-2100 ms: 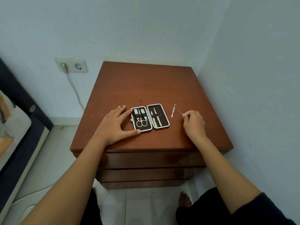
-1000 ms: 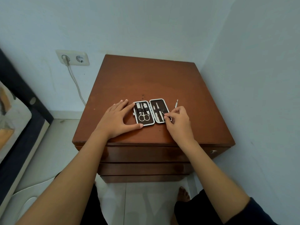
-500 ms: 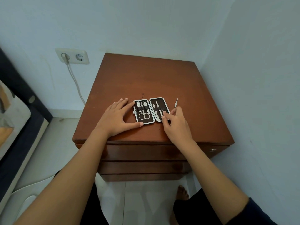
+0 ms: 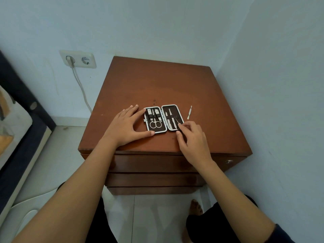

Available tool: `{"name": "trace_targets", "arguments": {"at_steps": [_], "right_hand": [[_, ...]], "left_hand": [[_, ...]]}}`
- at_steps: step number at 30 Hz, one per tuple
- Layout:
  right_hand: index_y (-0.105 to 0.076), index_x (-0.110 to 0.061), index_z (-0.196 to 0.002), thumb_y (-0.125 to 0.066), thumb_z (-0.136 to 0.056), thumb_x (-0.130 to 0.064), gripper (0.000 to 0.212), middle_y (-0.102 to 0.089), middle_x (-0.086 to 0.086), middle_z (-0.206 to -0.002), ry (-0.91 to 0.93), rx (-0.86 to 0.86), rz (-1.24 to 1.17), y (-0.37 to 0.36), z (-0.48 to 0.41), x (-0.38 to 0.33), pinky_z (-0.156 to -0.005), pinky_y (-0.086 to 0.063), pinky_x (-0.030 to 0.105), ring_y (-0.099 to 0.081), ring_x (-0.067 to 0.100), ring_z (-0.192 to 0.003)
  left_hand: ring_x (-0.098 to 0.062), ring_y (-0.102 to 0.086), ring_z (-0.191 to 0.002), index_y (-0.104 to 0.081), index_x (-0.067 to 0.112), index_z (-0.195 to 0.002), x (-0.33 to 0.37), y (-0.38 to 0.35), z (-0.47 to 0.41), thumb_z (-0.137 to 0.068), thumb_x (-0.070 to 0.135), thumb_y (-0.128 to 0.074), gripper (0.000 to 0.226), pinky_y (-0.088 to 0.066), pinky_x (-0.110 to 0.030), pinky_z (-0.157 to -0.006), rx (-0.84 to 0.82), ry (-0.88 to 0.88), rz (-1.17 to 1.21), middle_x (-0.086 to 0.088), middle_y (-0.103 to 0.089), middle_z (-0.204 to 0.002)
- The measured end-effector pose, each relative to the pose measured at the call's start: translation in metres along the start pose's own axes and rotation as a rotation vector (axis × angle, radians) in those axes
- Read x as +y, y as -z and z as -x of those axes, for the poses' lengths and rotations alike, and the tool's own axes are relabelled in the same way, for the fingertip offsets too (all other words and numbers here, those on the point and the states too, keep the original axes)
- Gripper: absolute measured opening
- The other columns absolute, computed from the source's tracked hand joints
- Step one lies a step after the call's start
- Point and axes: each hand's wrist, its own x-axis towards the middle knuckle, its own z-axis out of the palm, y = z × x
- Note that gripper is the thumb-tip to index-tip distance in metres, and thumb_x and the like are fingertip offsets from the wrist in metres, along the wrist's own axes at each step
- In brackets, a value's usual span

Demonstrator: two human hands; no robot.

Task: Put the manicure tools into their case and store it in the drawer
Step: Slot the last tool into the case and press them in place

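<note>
An open manicure case (image 4: pixel 164 118) with a dark lining and pale rim lies flat on the brown nightstand (image 4: pixel 166 85). Scissors and clippers sit under straps in its left half, slim tools in its right half. My left hand (image 4: pixel 126 128) rests flat against the case's left edge, thumb at the front corner. My right hand (image 4: pixel 192 137) pinches a thin metal tool (image 4: pixel 179 123) at the case's lower right corner, its tip over the right half. One silver cuticle pusher (image 4: pixel 189 112) lies loose on the wood just right of the case.
The nightstand has closed drawers (image 4: pixel 154 163) stacked below its top, with a small metal lock (image 4: pixel 228 161) at the right. A wall socket (image 4: pixel 78 59) with a plugged cord is at the left. Walls close in behind and right. A bed edge (image 4: pixel 21 120) is far left.
My right hand picked the thin tool off the wood and carried it left to the case's right half. The left hand stayed against the case. The camera view shifted slightly.
</note>
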Motion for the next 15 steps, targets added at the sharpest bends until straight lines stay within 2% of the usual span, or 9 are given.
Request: {"name": "trace_targets", "arguments": {"at_steps": [4, 7, 10, 15], "right_hand": [[-0.060, -0.013, -0.120, -0.048, -0.092, -0.026, 0.033, -0.059, 0.001, -0.120, 0.005, 0.017, 0.040, -0.0022, 0.0079, 0.0011, -0.081, -0.037, 0.031, -0.052, 0.018, -0.110], [-0.059, -0.011, -0.121, -0.045, -0.091, -0.026, 0.036, -0.059, 0.002, -0.122, -0.032, 0.046, 0.016, -0.0033, 0.0107, 0.0010, -0.084, -0.040, 0.032, -0.052, 0.018, -0.113], [-0.061, -0.012, -0.119, -0.045, -0.091, -0.027, 0.035, -0.059, 0.002, -0.119, -0.034, 0.059, 0.035, -0.0033, 0.0102, 0.0010, -0.080, -0.038, 0.031, -0.054, 0.018, -0.111], [-0.060, -0.016, -0.120, -0.042, -0.093, -0.032, 0.036, -0.056, -0.001, -0.121, -0.028, 0.017, 0.113, -0.0042, 0.0032, -0.0017, -0.080, -0.031, 0.031, -0.051, 0.017, -0.113]], "left_hand": [[-0.014, -0.009, -0.145, -0.019, 0.038, -0.146, 0.0001, -0.0004, 0.0000, -0.059, 0.090, -0.035, 0.103, -0.007, -0.036, -0.117, 0.003, -0.003, 0.002, 0.002, -0.016, -0.158], [-0.014, -0.008, -0.145, -0.019, 0.039, -0.146, 0.0002, -0.0005, -0.0001, -0.059, 0.090, -0.035, 0.103, -0.006, -0.035, -0.117, 0.002, 0.001, 0.005, 0.003, -0.016, -0.158], [-0.013, -0.008, -0.145, -0.019, 0.039, -0.147, 0.0010, 0.0004, 0.0002, -0.059, 0.089, -0.036, 0.102, -0.005, -0.034, -0.116, -0.003, 0.003, 0.008, 0.003, -0.015, -0.158], [-0.014, -0.008, -0.145, -0.020, 0.039, -0.147, 0.0013, 0.0006, 0.0006, -0.060, 0.089, -0.037, 0.102, -0.006, -0.035, -0.115, 0.001, 0.002, 0.007, 0.003, -0.016, -0.158]]}}
